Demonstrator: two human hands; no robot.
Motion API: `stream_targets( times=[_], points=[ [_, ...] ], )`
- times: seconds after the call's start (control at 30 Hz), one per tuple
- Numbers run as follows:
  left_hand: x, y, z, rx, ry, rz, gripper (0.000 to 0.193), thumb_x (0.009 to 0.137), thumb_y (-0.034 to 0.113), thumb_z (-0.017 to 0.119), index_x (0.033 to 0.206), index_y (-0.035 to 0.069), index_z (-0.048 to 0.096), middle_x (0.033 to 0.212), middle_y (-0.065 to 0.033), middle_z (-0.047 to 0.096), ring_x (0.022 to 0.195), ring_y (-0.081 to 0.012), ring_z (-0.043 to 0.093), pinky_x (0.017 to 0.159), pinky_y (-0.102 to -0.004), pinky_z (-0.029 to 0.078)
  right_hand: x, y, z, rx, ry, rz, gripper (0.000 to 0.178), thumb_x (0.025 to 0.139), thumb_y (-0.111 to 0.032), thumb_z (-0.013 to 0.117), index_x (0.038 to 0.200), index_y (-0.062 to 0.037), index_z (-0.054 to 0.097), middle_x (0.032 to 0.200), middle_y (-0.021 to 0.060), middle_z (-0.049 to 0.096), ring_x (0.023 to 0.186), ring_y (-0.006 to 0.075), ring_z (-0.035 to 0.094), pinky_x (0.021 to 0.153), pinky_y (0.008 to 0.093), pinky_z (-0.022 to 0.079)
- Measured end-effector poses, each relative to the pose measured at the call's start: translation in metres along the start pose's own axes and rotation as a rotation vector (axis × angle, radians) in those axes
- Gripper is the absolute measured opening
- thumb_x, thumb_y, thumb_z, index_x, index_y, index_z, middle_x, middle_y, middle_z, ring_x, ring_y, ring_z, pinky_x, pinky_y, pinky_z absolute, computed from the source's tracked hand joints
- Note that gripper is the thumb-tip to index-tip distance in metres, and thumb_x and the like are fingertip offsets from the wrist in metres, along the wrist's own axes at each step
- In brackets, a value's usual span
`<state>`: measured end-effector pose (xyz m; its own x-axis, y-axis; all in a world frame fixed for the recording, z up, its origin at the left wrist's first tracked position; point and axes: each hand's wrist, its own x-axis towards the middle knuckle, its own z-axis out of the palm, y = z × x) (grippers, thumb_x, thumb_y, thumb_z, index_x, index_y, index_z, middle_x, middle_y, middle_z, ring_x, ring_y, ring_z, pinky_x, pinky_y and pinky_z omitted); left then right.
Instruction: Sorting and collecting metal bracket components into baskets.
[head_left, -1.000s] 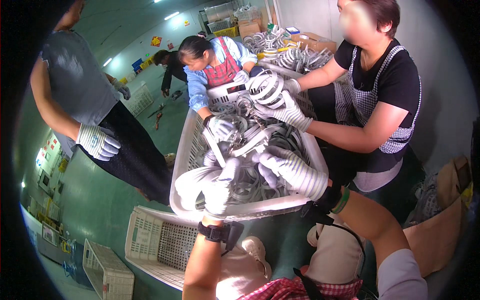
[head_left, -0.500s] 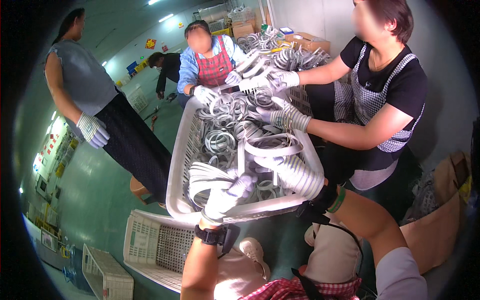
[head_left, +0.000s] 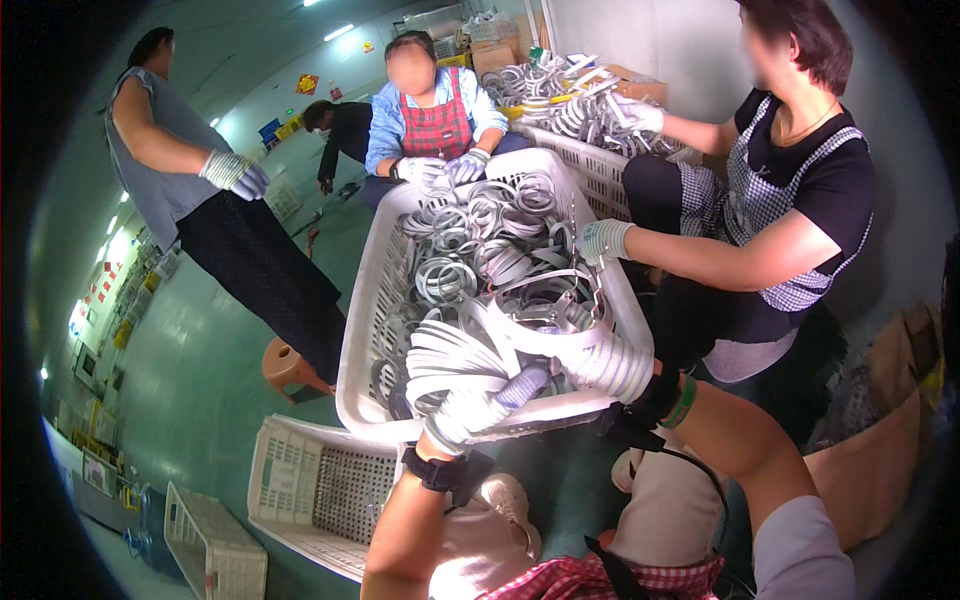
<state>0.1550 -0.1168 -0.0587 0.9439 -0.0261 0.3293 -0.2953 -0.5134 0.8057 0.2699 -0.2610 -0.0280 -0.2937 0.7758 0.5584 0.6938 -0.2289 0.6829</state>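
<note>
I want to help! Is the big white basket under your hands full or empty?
Full, or nearly: loops are heaped across the basket, hiding its bottom.

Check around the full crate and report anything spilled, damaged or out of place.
No spill or damage stands out around the white crate of pale coiled bands. One oddity: a small orange item, too small to identify, lies loose on the green floor, off to the crate's left.

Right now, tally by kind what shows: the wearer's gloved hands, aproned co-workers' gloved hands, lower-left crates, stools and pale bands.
Wearer's left hand and right hand: 2
Co-workers' hands: 4
Lower-left crates: 2
Stool: 1
Pale bands: overlapping, uncountable
Total counted: 9
</note>
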Motion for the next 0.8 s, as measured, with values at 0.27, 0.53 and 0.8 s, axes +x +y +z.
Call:
stream_targets(
  times=[0.27, 0.53, 0.8],
  points=[
    [-0.008, -0.009, -0.008, -0.017, 0.042, -0.062, 0.043, 0.085, 0.021, 0.066, 0.119, 0.0, 0.051, 0.103, -0.0105, 0.059, 0.094, -0.0214, 0.056, 0.083, -0.0353, 0.044, 0.013, -0.016, 0.007, 1.716, 0.053, 1.023, 0.033, 0.086, -0.035, 0.057, 0.11, -0.0117, 0.061, 0.1, 0.0005, 0.066, 0.082, 0.012, 0.062, 0.071, 0.0268, 0.051],
    [-0.009, 0.001, -0.01, -0.37, 0.079, -0.111, 0.017, 0.089, 0.018, 0.062, 0.088, 0.001, 0.065, 0.069, -0.0033, 0.063, 0.063, -0.0122, 0.059, 0.058, -0.0266, 0.047, 0.024, -0.011, -0.023, 2.748, 0.134, 1.415, 0.025, 0.091, -0.023, 0.058, 0.111, -0.0078, 0.059, 0.086, -0.004, 0.06, 0.072, 0.0044, 0.056, 0.061, 0.0203, 0.047],
    [-0.015, -0.013, -0.02, -0.331, 0.099, 0.024, 0.025, 0.087, 0.012, 0.064, 0.109, 0.001, 0.058, 0.096, -0.005, 0.063, 0.085, -0.0147, 0.059, 0.074, -0.0292, 0.048, 0.019, -0.016, -0.017, 2.905, 0.128, 1.008, 0.024, 0.091, -0.02, 0.057, 0.111, -0.0064, 0.056, 0.092, 0.0005, 0.061, 0.08, 0.0087, 0.06, 0.069, 0.0231, 0.049]
  ],
)
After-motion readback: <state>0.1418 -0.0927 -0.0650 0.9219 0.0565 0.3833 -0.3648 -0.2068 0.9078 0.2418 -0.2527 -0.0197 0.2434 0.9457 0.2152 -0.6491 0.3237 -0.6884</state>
